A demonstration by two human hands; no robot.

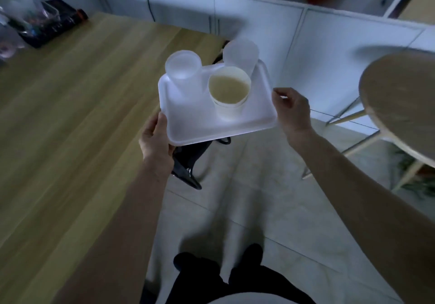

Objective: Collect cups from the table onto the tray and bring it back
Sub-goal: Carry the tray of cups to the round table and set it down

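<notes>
Whole view is motion-blurred; clutter at the far bench corner is unreadable, and your left hand fingers vanish under the tray. You carry the white plastic tray over open tiled floor, between the wood-grain bench edge and a round table; left grip clamps its near-left corner, right hand pinches its right rim. Two frosted cups and a paper cup stand on it.

White plastic tray is up in the air, slightly tilted. Three cups upright on it: two frosted clear ones at the back, and a paper cup, looks empty I think.
</notes>
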